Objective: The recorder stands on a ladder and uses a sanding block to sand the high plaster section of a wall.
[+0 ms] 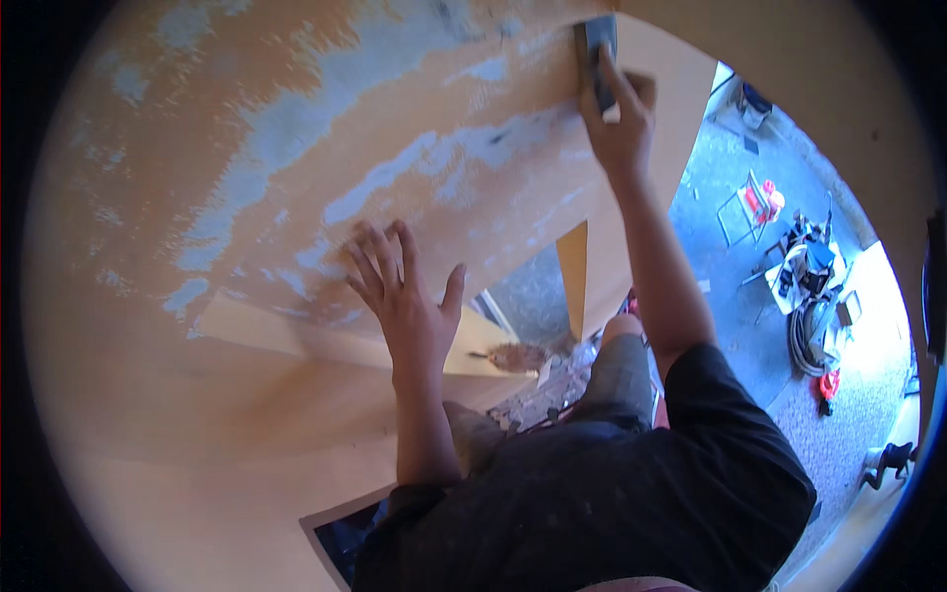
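Note:
A tan painted wall or ceiling surface (414, 96) with pale, patchy areas fills the upper left of the view. My right hand (621, 111) is raised near the top and grips a dark flat hand tool, which looks like a sanding block or float (601, 63), against this surface near its right edge. The tool's exact kind is unclear. My left hand (407, 285) lies lower and to the left, fingers spread over the surface below the pale patches, and holds nothing. Its fingertips are slightly blurred; whether they touch the surface cannot be told.
A triangular gap (536, 296) in the surface shows the floor far below. Down at the right are a folding chair (747, 211), a pile of gear with coiled hose (806, 337) and a red object (830, 385). A dark framed opening (348, 536) lies at bottom left.

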